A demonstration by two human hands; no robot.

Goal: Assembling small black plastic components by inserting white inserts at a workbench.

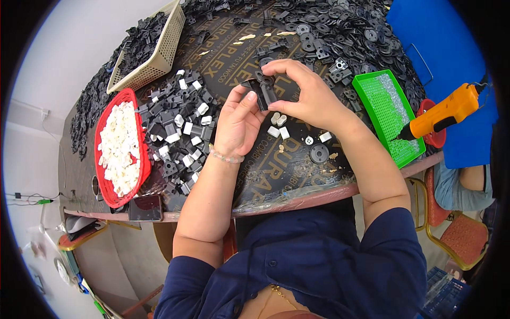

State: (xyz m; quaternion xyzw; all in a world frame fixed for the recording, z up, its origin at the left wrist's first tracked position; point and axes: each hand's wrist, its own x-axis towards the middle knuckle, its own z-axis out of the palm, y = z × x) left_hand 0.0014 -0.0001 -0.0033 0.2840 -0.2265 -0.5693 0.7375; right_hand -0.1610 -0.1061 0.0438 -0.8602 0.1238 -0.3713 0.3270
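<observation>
Over the middle of the table, both my hands meet at a black plastic part point(268, 93), which looks like two pieces held together. My left hand point(237, 123) grips its left side, thumb in front and fingers behind. From the right, my right hand point(311, 98) pinches it between thumb and forefinger. Just below lie several small white blocks point(273, 132). Nearer the table edge are a black disc point(319, 153) and a small white button-like wheel point(309, 140). To the left of my hands spreads a pile of black parts point(170, 133), many with white blocks in or among them.
A red basket point(139, 178) of white pieces stands left, near a phone point(145, 208). Behind it leans a beige crate point(154, 72) of black parts. Black discs point(324, 32) heap at the back. On the right, an orange power screwdriver point(443, 110) hangs over a green tray point(366, 80) of screws.
</observation>
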